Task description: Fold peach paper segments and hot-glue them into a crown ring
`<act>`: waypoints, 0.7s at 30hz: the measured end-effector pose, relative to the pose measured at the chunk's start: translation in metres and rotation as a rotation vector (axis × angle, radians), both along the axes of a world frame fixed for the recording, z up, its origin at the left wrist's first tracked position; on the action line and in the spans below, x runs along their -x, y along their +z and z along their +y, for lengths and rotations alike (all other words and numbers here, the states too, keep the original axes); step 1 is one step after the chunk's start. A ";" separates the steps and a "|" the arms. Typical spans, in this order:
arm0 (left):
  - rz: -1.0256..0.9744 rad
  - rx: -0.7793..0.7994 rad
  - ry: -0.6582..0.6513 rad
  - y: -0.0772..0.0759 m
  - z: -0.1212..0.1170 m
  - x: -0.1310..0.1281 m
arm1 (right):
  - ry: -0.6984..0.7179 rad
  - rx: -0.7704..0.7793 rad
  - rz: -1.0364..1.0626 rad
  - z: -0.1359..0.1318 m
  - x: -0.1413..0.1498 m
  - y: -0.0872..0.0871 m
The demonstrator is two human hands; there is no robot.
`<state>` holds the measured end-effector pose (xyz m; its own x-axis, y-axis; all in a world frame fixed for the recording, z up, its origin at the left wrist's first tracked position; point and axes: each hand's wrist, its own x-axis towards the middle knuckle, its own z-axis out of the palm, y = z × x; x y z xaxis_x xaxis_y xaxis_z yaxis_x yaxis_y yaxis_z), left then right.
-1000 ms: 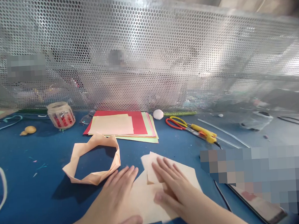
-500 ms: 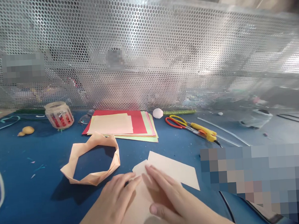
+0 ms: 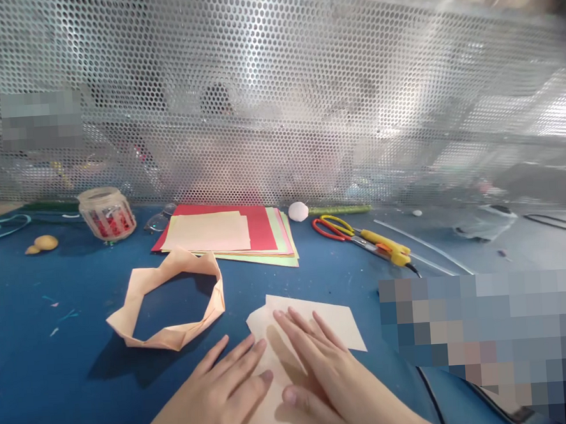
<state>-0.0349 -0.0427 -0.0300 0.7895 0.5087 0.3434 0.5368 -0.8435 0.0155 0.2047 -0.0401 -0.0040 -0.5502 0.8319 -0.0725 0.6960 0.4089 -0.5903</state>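
A peach sheet of paper (image 3: 335, 321) lies on the blue table (image 3: 63, 379) near the front edge. My right hand (image 3: 321, 369) lies flat on it, fingers stretched out and pointing away from me. Beside it, my left hand (image 3: 222, 391) rests flat too, its fingertips at the sheet's left edge. To the left of the sheet stands a folded peach paper ring with pointed corners (image 3: 166, 299), apart from both hands.
A stack of coloured paper (image 3: 265, 235) lies at the back middle, with red-and-yellow scissors (image 3: 361, 236) and a white ball (image 3: 298, 211) to its right. A small jar of red bits (image 3: 106, 213) stands back left. A perforated metal screen (image 3: 276, 97) walls the far side.
Both hands have slid over the peach sheet, pressing it flat; the sheet has shifted and turned slightly. The view has drifted a little to the right.
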 end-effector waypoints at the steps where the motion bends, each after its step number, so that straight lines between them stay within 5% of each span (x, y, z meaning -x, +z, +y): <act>1: 0.003 -0.048 -0.001 -0.002 0.000 0.000 | 0.009 0.002 0.023 0.000 0.000 0.000; 15: -0.193 -0.101 -0.071 -0.014 -0.002 -0.016 | -0.254 0.011 0.448 -0.002 0.013 -0.009; 21: -0.089 0.198 -0.058 0.012 -0.007 -0.012 | -0.482 -0.074 0.526 0.006 0.006 -0.004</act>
<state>-0.0229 -0.0499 -0.0175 0.7906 0.5273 0.3113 0.4762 -0.8490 0.2289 0.1986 -0.0341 -0.0083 -0.0671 0.9836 0.1674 0.4402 0.1797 -0.8797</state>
